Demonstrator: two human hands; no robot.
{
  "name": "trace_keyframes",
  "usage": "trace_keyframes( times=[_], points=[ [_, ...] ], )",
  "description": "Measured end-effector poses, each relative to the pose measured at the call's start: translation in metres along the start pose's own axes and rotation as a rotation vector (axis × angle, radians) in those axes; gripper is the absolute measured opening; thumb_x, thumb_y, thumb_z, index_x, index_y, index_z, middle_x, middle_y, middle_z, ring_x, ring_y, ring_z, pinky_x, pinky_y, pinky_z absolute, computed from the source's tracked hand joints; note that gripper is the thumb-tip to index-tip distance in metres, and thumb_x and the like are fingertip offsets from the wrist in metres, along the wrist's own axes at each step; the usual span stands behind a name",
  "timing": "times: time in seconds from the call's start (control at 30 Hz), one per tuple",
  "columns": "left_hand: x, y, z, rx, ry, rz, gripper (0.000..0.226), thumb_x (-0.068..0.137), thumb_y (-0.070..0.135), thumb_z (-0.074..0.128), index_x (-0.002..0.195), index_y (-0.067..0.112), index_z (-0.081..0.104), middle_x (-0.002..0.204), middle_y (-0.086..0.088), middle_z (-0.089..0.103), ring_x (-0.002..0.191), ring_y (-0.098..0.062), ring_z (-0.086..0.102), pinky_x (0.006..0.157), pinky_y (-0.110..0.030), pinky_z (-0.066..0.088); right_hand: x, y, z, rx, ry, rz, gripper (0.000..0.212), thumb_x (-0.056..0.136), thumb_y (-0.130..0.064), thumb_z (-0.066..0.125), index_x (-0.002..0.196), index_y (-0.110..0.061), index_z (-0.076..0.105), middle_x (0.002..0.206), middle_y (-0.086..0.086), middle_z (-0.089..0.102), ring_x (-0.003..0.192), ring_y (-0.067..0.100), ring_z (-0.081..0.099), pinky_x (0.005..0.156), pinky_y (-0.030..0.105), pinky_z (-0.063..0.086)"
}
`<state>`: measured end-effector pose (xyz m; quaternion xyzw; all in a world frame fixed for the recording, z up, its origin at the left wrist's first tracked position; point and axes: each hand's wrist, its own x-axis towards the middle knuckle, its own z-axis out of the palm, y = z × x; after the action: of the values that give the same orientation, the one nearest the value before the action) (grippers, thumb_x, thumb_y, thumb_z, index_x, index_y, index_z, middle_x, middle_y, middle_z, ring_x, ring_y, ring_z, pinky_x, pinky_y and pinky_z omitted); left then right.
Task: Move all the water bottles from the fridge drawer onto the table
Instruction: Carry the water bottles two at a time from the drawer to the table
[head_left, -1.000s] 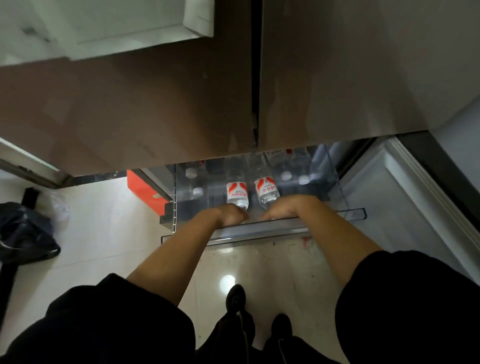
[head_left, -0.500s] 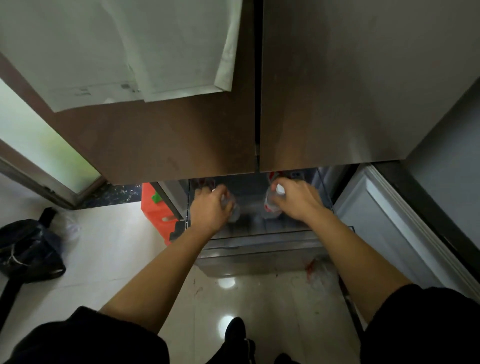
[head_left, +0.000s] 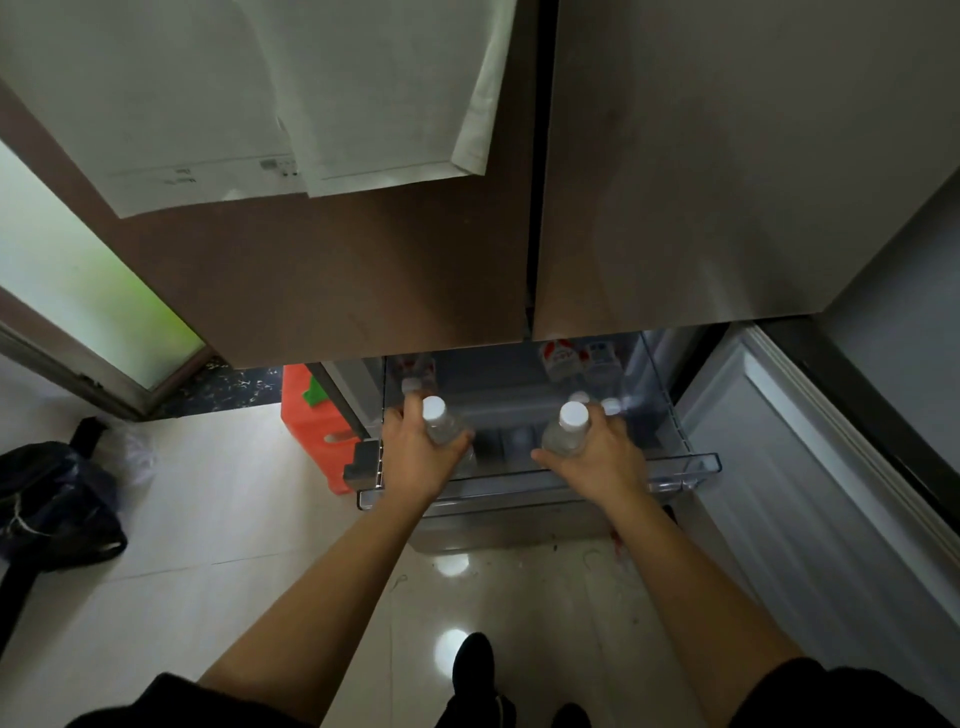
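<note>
Now both hands grip clear, white-capped bottles (head_left: 567, 434): left hand (head_left: 415, 460), right hand (head_left: 605, 460), over the drawer (head_left: 696, 466).

Likely a home kitchen: a tall brown two-door fridge (head_left: 363, 291) fills the upper frame, with papers (head_left: 363, 104) stuck on its left door. Its clear drawer (head_left: 696, 465) of water bottles (head_left: 558, 358) stands open above glossy pale floor tiles (head_left: 234, 519).

Dim indoor scene, lit from frosted pane (head_left: 78, 291) at left; bright glare spots mirrored on glossy floor (head_left: 234, 493); edges bent by wide-angle lens.
</note>
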<state>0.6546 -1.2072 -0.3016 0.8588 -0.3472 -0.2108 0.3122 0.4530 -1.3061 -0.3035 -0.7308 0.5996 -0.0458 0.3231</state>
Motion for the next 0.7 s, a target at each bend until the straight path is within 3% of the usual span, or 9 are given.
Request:
trace_keyframes(
  times=[0.13, 0.33, 0.5, 0.57, 0.7],
  points=[
    [-0.001, -0.01, 0.01, -0.002, -0.112, -0.007, 0.082, 0.07, 0.036, 0.087, 0.133, 0.023, 0.037, 0.126, -0.009, 0.06, 0.113, -0.032, 0.062, 0.094, -0.048, 0.054, -0.001, -0.005, 0.004, 0.041, 0.059, 0.048, 0.092, 0.068, -0.058, 0.081, 0.141, -0.027, 0.033, 0.128, 0.007, 0.063, 0.115, 0.033, 0.061, 0.099, 0.045, 0.047],
    [-0.003, -0.01, 0.007, -0.114, -0.004, -0.024, 0.064, 0.076, 0.034, 0.083, 0.122, 0.017, 0.041, 0.117, -0.01, 0.066, 0.104, -0.033, 0.066, 0.084, -0.041, 0.054, -0.002, 0.0, 0.007, 0.218, 0.076, 0.086, 0.084, 0.063, -0.055, 0.086, 0.132, -0.03, 0.045, 0.124, 0.001, 0.065, 0.119, 0.031, 0.057, 0.095, 0.042, 0.051],
    [-0.018, -0.005, -0.008, -0.24, 0.092, 0.066, 0.073, 0.07, 0.031, 0.089, 0.125, 0.02, 0.042, 0.113, 0.007, 0.059, 0.107, -0.024, 0.062, 0.089, -0.038, 0.054, -0.013, -0.002, -0.013, 0.507, 0.088, -0.086, 0.083, 0.066, -0.035, 0.091, 0.137, -0.025, 0.05, 0.125, -0.003, 0.064, 0.117, 0.019, 0.058, 0.096, 0.034, 0.048],
    [-0.028, 0.002, -0.021, -0.328, 0.125, 0.102, 0.076, 0.07, 0.033, 0.088, 0.13, 0.025, 0.043, 0.123, 0.007, 0.059, 0.112, -0.017, 0.058, 0.093, -0.035, 0.052, -0.024, -0.014, -0.025, 0.592, 0.105, -0.18, 0.081, 0.068, -0.028, 0.091, 0.137, -0.027, 0.05, 0.126, -0.006, 0.062, 0.116, 0.012, 0.056, 0.096, 0.028, 0.047],
    [-0.052, 0.022, -0.059, -0.472, 0.204, 0.161, 0.078, 0.073, 0.031, 0.087, 0.137, 0.032, 0.042, 0.134, 0.009, 0.056, 0.119, -0.011, 0.054, 0.096, -0.026, 0.048, -0.043, -0.04, -0.039, 0.691, 0.131, -0.364, 0.086, 0.068, -0.026, 0.09, 0.141, -0.034, 0.047, 0.133, -0.009, 0.059, 0.122, 0.008, 0.055, 0.105, 0.029, 0.046]
  ],
)
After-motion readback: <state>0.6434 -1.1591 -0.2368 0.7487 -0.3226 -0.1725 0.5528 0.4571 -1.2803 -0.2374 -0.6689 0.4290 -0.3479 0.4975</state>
